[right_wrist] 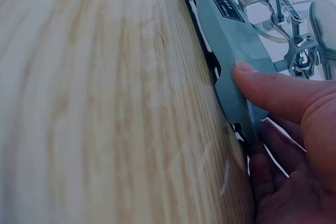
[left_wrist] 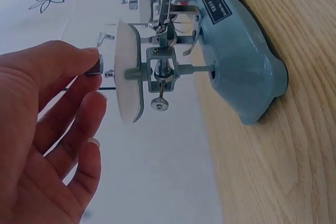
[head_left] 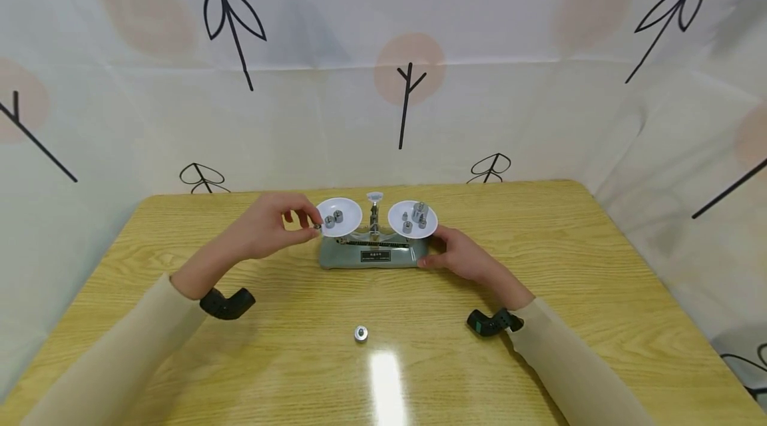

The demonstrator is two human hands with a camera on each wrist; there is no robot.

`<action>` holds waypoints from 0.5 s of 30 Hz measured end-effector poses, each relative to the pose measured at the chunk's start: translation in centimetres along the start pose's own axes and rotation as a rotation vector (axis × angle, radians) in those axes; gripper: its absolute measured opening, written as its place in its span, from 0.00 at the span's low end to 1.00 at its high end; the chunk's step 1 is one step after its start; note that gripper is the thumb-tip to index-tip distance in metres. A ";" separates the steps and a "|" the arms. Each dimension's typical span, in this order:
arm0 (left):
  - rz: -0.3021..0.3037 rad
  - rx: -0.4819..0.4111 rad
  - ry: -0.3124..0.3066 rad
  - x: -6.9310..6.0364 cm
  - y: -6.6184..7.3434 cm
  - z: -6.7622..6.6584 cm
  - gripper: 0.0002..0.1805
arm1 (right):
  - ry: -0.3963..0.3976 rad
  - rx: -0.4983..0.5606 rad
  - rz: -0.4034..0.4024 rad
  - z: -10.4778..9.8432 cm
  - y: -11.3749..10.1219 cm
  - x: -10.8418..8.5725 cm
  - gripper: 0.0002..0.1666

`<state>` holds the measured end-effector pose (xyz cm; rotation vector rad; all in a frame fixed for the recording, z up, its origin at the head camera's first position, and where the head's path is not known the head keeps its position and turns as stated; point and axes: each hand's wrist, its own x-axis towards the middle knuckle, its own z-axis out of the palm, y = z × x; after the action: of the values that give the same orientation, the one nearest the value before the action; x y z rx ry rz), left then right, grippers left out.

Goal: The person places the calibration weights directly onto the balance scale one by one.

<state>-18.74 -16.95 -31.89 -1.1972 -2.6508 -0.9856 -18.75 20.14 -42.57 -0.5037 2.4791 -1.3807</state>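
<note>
A balance scale [head_left: 374, 256] with a grey-green base and two white pans stands on the wooden table. My left hand [head_left: 272, 226] pinches a small metal weight [left_wrist: 95, 65] between thumb and forefinger, at the outer edge of the left pan [head_left: 350, 210]. Two metal weights [head_left: 333, 218] sit in that pan. On the right pan [head_left: 395, 218] stand several weights [head_left: 419, 212] of different sizes. My right hand [head_left: 461, 254] grips the right end of the base, thumb on its front face [right_wrist: 252, 74] and the other fingers behind and partly hidden.
One more metal weight [head_left: 361, 334] stands on the wooden table [head_left: 287, 359] in front of the scale. A patterned white cloth [head_left: 323, 120] hangs behind the table and along its sides. Black cameras [head_left: 228, 304] are strapped at both wrists.
</note>
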 end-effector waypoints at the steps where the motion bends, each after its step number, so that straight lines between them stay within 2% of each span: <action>1: -0.008 0.000 -0.002 0.1 -0.1 0.0 0.08 | 0.001 -0.002 -0.004 0.0 0.0 0.0 0.41; 4: -0.031 0.010 -0.005 0.2 -0.2 0.0 0.08 | 0.004 -0.006 -0.005 0.0 0.0 0.0 0.40; 15: -0.056 0.036 -0.018 0.7 -0.7 0.5 0.07 | 0.009 0.011 -0.025 0.0 0.1 0.1 0.38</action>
<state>-19.63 -16.56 -32.39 -1.1352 -2.7179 -0.9350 -18.81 20.16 -42.72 -0.5296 2.4789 -1.4081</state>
